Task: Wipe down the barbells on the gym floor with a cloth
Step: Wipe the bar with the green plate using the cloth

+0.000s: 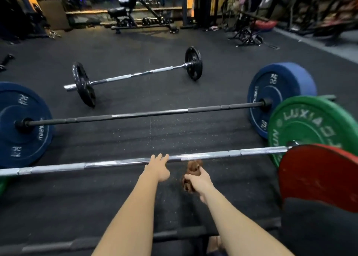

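Note:
A chrome barbell [120, 161] lies across the black floor in front of me, with a green plate [310, 125] and a red plate [319, 176] at its right end. My left hand [157, 167] reaches out with straight fingers that touch the bar near its middle. My right hand [197, 182] grips a crumpled brown cloth [193, 167] just short of the bar, to the right of my left hand. Behind lies a dark barbell [147, 114] with blue plates [280, 93]. Farther back is a smaller barbell [135, 74] with black plates.
Another dark bar [77, 244] lies on the floor right below my arms. A bench [124, 13] and racks stand along the back wall. Gym gear crowds the right side. Black rubber floor [135, 135] lies between the barbells.

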Demonstrator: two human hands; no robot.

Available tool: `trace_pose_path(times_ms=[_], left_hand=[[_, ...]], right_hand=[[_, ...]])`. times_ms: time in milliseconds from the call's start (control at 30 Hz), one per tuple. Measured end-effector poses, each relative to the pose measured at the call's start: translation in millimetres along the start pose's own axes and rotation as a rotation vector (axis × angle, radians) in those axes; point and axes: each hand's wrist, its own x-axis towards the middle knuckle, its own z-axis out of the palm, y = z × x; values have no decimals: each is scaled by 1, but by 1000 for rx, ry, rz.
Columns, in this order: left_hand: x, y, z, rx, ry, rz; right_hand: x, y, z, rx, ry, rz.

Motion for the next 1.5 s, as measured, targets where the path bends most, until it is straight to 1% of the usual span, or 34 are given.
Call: trace_pose_path(times_ms=[133,200,367,533,600,767,800,867,933,967,1033,1167,1200,1267,1400,1500], left_hand=[[0,-4,-9,3,12,15],[0,-4,-8,9,28,14],[4,-4,2,67,78,36],[9,-7,9,68,91,42],[9,-9,11,59,98,48],[9,-8,8,77,80,54],[10,-8,6,87,80,58],[13,-7,2,112,76,61],[14,-5,-1,146,67,52],[14,-2,-1,161,59,45],[16,3,0,184,45,28],[16,8,-2,225,41,-14],[16,8,-4,240,48,-15],[16,9,-10,284,57,-16],[22,14,-12,341,54,-33],[26,14,-9,340,67,-38]], right_hand=[[9,14,2,214,21,32],[13,18,9,277,23,31],[14,29,18,281,14,3],[22,30,24,282,-8,5],[29,25,24,353,20,24],[44,13,6,523,195,32],[44,13,4,534,206,30],[42,16,8,460,171,42],[38,22,21,331,76,57],[37,26,28,312,34,56],[38,26,34,381,26,44],[45,14,18,488,155,42],[44,11,11,544,175,43],[45,8,0,579,189,35],[47,14,1,579,87,22],[48,19,8,579,32,23]])
